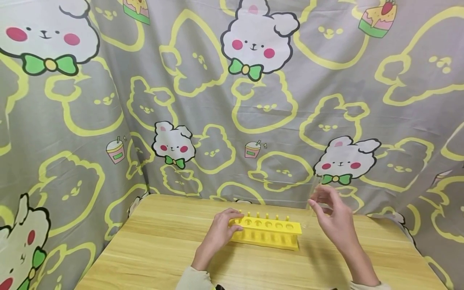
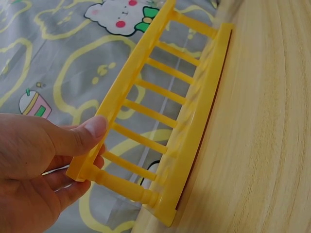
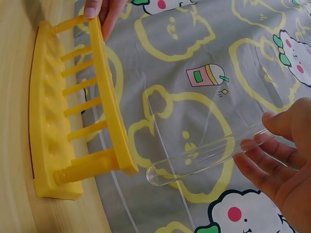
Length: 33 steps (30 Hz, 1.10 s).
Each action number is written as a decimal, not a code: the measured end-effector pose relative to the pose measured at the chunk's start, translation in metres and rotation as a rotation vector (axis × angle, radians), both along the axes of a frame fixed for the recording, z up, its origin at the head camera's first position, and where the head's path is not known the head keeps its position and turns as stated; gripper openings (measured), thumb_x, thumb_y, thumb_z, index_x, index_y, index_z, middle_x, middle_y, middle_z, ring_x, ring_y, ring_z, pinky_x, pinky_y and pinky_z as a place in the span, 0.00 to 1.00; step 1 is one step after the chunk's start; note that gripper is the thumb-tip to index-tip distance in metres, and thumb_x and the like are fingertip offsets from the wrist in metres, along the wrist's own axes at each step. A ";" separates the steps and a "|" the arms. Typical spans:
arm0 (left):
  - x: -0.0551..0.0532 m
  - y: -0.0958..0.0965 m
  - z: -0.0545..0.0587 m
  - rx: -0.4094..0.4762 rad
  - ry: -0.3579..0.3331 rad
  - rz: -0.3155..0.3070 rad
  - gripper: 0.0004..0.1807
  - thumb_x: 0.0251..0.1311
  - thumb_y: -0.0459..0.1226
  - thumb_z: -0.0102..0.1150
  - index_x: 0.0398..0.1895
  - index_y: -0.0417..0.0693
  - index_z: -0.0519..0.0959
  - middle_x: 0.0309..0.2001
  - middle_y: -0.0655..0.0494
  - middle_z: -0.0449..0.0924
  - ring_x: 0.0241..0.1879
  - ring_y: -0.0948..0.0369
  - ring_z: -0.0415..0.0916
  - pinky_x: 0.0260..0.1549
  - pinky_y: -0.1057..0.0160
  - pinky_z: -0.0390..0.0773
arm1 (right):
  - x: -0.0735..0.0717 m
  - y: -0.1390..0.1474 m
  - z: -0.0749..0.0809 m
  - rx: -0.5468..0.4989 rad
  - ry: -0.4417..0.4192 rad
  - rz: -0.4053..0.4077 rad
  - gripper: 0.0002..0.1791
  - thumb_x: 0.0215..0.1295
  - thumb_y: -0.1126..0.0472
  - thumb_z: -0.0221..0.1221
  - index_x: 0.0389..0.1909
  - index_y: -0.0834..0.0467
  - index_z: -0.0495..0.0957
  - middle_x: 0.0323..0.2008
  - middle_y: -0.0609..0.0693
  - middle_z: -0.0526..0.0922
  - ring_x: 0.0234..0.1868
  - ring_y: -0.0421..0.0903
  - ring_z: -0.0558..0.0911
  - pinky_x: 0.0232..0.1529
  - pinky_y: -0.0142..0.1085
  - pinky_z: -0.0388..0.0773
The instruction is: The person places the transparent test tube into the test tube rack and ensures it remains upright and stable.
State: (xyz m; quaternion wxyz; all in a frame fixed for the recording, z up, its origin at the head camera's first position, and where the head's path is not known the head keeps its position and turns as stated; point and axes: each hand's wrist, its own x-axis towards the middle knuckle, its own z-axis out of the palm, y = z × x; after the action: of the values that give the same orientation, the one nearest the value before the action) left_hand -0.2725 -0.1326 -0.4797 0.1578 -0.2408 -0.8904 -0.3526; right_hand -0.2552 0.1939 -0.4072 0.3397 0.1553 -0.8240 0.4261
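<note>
A yellow test tube rack stands upright on the table, with a row of round holes along its top plate and a row of pegs behind them. My left hand grips the left end of the top plate, the thumb on its near side and the fingers behind and under it. To the right of the rack, my right hand pinches a clear glass test tube between thumb and fingertips. The tube's rounded closed end points down, beside the rack's right end and apart from it. No tube shows in the rack.
The wooden table runs back to a grey curtain printed with rabbits and cups. The curtain also hangs along the left and right sides.
</note>
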 end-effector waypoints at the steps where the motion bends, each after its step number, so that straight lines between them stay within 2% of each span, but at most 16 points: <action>1: 0.000 0.000 0.000 0.001 -0.004 0.002 0.19 0.55 0.32 0.74 0.51 0.38 0.86 0.51 0.47 0.85 0.53 0.48 0.82 0.56 0.50 0.82 | 0.000 -0.001 0.000 0.003 -0.001 0.001 0.24 0.60 0.74 0.70 0.56 0.62 0.75 0.39 0.50 0.84 0.42 0.26 0.81 0.38 0.17 0.80; 20: 0.001 0.001 0.001 0.000 -0.010 0.001 0.19 0.54 0.31 0.74 0.51 0.37 0.86 0.51 0.46 0.85 0.53 0.48 0.81 0.57 0.48 0.81 | -0.005 -0.011 -0.005 -0.002 0.006 0.019 0.22 0.61 0.73 0.70 0.54 0.63 0.76 0.38 0.50 0.86 0.41 0.27 0.81 0.38 0.18 0.81; 33: -0.001 0.001 0.001 0.005 -0.041 0.012 0.19 0.56 0.32 0.74 0.51 0.37 0.86 0.52 0.46 0.84 0.54 0.48 0.81 0.58 0.50 0.81 | -0.010 -0.019 -0.007 -0.009 0.023 0.030 0.22 0.61 0.73 0.70 0.55 0.63 0.76 0.39 0.50 0.85 0.42 0.29 0.82 0.37 0.20 0.82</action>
State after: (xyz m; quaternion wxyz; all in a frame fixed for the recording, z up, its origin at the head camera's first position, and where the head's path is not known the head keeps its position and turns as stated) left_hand -0.2733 -0.1316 -0.4783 0.1423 -0.2276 -0.8940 -0.3588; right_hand -0.2655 0.1748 -0.4145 0.3435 0.1710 -0.8157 0.4329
